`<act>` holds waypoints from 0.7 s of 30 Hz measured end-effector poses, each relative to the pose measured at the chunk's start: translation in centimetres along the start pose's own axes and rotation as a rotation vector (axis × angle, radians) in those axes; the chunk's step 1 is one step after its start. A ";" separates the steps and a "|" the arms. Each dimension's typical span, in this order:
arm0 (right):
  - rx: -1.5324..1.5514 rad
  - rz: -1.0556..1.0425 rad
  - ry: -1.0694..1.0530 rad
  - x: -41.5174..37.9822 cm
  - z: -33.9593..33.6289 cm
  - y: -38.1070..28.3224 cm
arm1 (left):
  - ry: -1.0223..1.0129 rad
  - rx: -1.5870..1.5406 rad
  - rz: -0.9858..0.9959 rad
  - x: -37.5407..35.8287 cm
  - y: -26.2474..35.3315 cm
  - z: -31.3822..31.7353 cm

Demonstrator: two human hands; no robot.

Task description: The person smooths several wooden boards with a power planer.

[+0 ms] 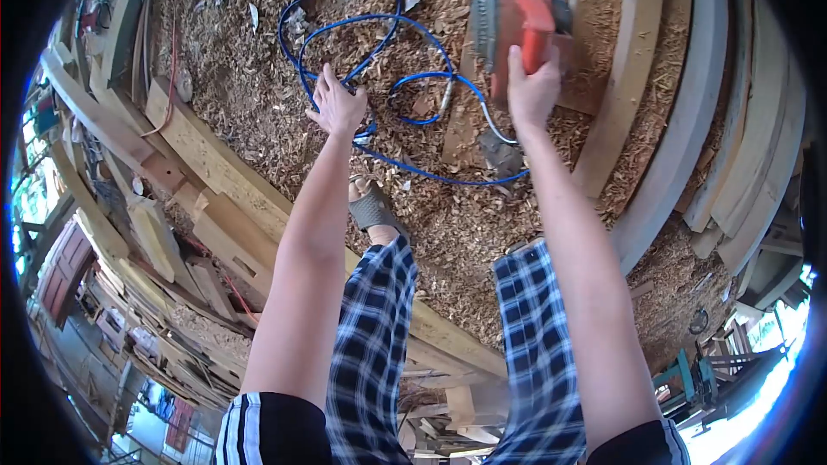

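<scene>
My right hand (534,93) is wrapped round the handle of a red electric planer (506,27), which is slightly blurred and sits over a wooden board (463,133). My left hand (336,106) hangs over the shavings with its fingers spread, holding nothing. It overlaps a loop of blue power cord (398,17) in this view. The cord lies in loose coils between my hands and runs into a paler stretch (489,117) near my right wrist.
Wood shavings (448,258) cover the ground around my sandalled foot (374,209). Long planks (680,95) lie in rows on the right. More timber (215,151) is stacked on the left, with a thin red cord (172,60) across it.
</scene>
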State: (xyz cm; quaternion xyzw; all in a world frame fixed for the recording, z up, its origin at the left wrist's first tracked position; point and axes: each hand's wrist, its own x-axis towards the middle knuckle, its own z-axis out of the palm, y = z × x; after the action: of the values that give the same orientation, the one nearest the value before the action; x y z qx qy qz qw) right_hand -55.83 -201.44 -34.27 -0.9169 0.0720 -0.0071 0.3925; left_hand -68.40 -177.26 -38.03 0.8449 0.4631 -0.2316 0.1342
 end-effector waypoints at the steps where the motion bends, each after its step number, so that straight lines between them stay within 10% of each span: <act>1: 0.089 0.085 -0.043 0.4 0.5 0.5 | 0.082 -0.095 -0.091 0.0 -0.1 0.1; 4: 0.138 0.208 -0.050 0.7 1.2 1.3 | 0.245 -0.204 -0.282 0.7 -0.7 1.2; 10: -0.015 0.271 -0.119 1.2 -4.7 -2.6 | -0.187 -0.624 -0.407 7.6 -9.8 7.2; 15: 0.130 0.301 -0.195 -2.5 -19.1 -3.5 | -0.470 -1.768 -0.384 2.4 -8.4 -0.4; 21: -0.074 0.343 -0.111 -6.4 -36.0 -1.6 | -0.142 -1.598 0.045 -0.7 -4.0 -26.3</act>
State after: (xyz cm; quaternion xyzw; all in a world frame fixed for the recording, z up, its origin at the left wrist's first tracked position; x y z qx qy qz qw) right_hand -64.46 -225.32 -7.97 -0.9040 0.2059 0.1131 0.3573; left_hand -65.11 -163.99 -15.17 0.4857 0.4621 0.1196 0.7323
